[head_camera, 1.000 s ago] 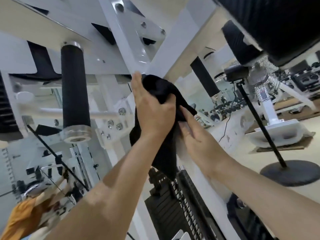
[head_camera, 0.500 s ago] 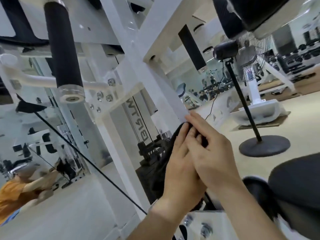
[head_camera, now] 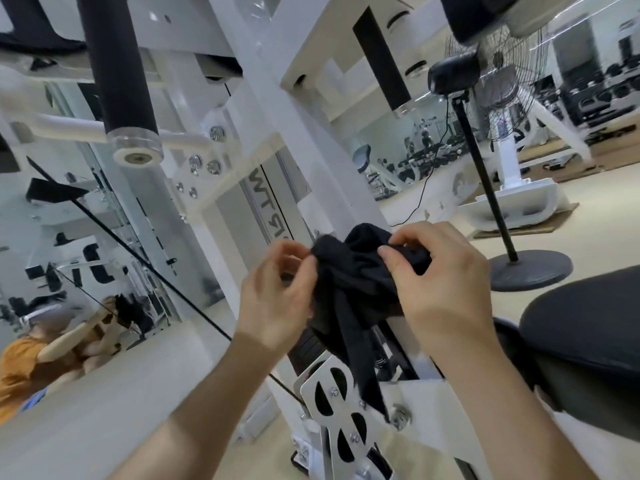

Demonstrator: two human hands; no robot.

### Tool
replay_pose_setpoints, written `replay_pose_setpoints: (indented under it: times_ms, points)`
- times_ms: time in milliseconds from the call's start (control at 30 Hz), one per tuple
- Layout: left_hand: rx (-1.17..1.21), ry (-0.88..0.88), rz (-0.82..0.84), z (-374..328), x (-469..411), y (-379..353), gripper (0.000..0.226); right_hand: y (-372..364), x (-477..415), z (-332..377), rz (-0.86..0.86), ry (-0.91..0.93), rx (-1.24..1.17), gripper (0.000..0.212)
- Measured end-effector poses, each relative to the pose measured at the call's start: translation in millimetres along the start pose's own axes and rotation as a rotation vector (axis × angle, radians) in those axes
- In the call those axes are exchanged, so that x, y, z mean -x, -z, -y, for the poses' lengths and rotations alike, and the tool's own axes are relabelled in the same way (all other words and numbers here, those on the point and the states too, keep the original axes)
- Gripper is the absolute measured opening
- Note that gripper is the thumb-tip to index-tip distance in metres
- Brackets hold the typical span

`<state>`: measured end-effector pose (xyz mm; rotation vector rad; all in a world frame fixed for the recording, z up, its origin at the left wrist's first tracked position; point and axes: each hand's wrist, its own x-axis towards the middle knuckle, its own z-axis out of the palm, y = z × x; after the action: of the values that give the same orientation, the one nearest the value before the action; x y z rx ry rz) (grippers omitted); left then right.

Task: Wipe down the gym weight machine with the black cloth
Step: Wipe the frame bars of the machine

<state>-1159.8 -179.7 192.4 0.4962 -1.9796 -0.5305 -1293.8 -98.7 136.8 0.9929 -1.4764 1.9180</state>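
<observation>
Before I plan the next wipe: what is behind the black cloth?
The white frame post runs behind the black cloth, held by left hand and right hand. Below, dark weight plates show. The part of the post directly behind is covered.

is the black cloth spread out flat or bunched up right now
Bunched up. The black cloth is gathered in folds between the left hand and right hand, both pinching it, with a tail hanging down.

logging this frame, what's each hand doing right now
Left hand: pinching the black cloth.
Right hand: gripping the same cloth.
</observation>
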Motion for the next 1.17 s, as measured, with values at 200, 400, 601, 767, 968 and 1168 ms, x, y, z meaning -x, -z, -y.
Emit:
replay_pose_setpoints:
  times_ms: [200,400,601,767,968,1168]
  points:
    - [0.183,0.058,-0.335,-17,-85,6,0.007,0,1,-1,-0.066,-0.025,-0.080,0.022]
    - [-0.002,0.013,-0.079,7,-100,-41,0.026,-11,10,-3,0.181,0.105,0.020,0.019]
    - [-0.352,-0.417,0.115,58,-43,-48,0.077,-20,18,-15,0.115,0.205,0.077,0.027]
    - [0.091,-0.065,0.051,30,-6,-42,0.030,-22,13,-9,-0.068,0.129,0.032,0.016]
    - [0.065,-0.107,-0.056,-31,-42,-27,0.042,4,-9,-16,0.016,-0.058,0.043,0.032]
    - [-0.073,-0.231,-0.191,-27,-48,-90,0.081,-2,-6,-15,0.329,-0.135,0.255,0.051]
